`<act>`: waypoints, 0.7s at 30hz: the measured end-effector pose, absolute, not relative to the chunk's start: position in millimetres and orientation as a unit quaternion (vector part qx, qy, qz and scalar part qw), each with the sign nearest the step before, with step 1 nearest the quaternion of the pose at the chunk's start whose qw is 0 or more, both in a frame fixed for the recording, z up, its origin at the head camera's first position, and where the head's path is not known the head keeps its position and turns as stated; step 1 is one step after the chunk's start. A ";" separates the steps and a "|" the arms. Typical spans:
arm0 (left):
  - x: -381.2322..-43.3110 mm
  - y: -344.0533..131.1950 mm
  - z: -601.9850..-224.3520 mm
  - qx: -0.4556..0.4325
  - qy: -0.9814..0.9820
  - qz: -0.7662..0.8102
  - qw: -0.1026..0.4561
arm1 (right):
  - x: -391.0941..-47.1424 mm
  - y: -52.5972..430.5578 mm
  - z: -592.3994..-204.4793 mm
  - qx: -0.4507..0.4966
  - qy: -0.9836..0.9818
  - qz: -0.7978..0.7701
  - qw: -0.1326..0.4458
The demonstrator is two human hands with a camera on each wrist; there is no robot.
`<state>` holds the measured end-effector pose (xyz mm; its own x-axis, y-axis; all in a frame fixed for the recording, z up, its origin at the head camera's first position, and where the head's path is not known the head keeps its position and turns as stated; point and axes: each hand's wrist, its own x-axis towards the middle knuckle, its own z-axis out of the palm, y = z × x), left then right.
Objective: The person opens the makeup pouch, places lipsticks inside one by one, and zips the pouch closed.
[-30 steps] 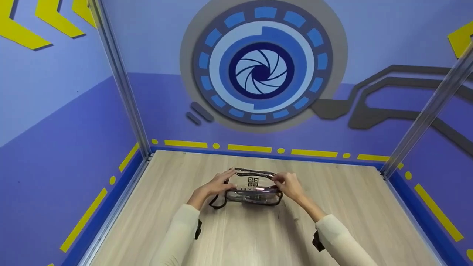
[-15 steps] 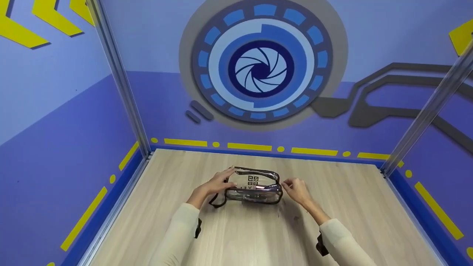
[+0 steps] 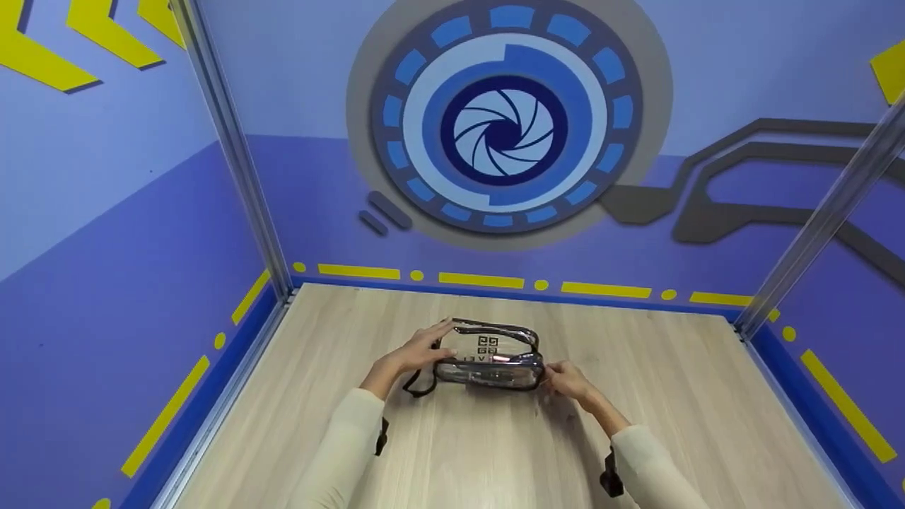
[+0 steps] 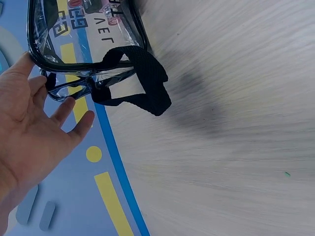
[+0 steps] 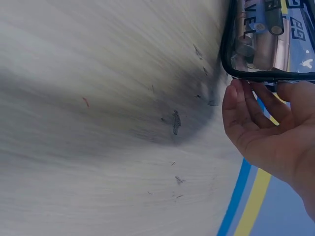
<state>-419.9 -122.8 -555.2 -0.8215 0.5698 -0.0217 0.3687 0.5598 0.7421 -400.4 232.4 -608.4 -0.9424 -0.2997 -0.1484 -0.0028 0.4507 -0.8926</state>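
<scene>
A clear plastic zip pouch (image 3: 488, 375) with black trim and a black printed logo stands on the wooden tabletop. My left hand (image 3: 417, 351) grips its left end, thumb in front and fingers at the upper edge. A black wrist strap (image 4: 155, 81) loops off that end, below my left fingers. At the other end my right hand (image 3: 570, 382) pinches the zipper pull (image 5: 270, 87), a small dark piece mostly hidden by thumb and fingers. Through the plastic, several small tubes and bottles (image 5: 266, 46) show inside the pouch.
Wooden tabletop (image 3: 452, 452) spreads around the pouch, with dark scuff marks (image 5: 176, 122) near its right end. A blue-purple printed wall (image 3: 311, 205) rises behind, and metal posts (image 3: 244, 162) stand at the back corners.
My right hand has left the pouch's upper right corner, swung out to the right, and come down to its lower right end. My left hand has kept its hold on the left end.
</scene>
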 end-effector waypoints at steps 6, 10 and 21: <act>-422.0 -122.0 -556.3 0.274 0.873 0.382 0.128 | -403.9 234.0 -609.7 -0.082 0.796 -0.570 0.185; -421.2 -121.9 -556.6 0.275 0.871 0.385 0.129 | -405.7 232.7 -607.5 -0.070 0.797 -0.573 0.180; -422.7 -122.8 -557.0 0.276 0.874 0.379 0.126 | -406.2 228.1 -602.7 0.010 0.826 -0.546 0.141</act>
<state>-422.7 -122.8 -557.0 -0.8164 0.5774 -0.0106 0.3870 0.5605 0.7322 -406.2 228.1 -602.7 -0.9601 -0.1372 -0.2438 0.1706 0.4035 -0.8989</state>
